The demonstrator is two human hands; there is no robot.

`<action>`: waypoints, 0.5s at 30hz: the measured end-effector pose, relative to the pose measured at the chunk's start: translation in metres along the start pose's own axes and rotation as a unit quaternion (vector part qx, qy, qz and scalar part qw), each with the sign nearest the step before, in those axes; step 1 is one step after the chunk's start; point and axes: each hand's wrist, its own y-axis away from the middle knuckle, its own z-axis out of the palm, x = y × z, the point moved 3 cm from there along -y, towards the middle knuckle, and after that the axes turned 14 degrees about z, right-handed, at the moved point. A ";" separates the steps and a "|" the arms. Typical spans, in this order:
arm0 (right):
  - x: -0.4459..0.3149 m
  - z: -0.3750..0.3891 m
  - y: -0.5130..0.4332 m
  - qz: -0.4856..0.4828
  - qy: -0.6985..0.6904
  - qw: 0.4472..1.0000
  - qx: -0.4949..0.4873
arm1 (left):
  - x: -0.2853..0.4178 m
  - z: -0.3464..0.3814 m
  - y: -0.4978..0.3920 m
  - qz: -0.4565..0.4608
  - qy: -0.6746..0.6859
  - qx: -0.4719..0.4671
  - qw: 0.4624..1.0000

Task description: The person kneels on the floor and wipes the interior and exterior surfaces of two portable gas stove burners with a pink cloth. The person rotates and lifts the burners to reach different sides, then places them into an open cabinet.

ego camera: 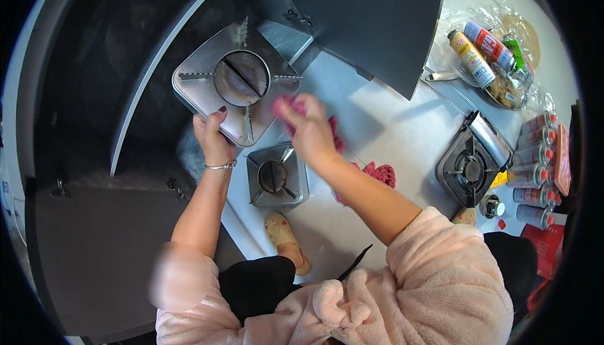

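My left hand [215, 137] grips the near edge of a square metal stove stand [198, 92], thumb on top. The stand has a round centre [242, 77] with a dark slot across it and several serrated pot supports. It is raised and tilted in front of an open dark cabinet. In my right hand [314, 130] is a pink cloth [288, 109], blurred, close to the stand's right side. A smaller-looking, similar metal stand [302, 182] rests on the floor below. Whether the cloth touches the raised stand I cannot tell.
An open cabinet door [363, 19] juts out at the top. More pink cloth [381, 174] lies on the floor. To the right are a portable gas stove [472, 168], several gas canisters [531, 156] and a plastic bag [500, 12]. A slippered foot [283, 234] is below.
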 end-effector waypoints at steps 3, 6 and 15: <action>-0.006 0.007 0.008 0.040 -0.028 0.999 -0.004 | -0.010 -0.006 0.003 0.009 -0.041 0.020 0.999; -0.012 0.010 0.023 -0.034 -0.031 0.999 -0.022 | -0.008 -0.001 0.000 0.013 -0.011 -0.003 1.000; -0.008 0.005 0.017 -0.053 -0.011 0.997 -0.051 | -0.005 -0.003 -0.002 0.007 -0.024 -0.008 1.000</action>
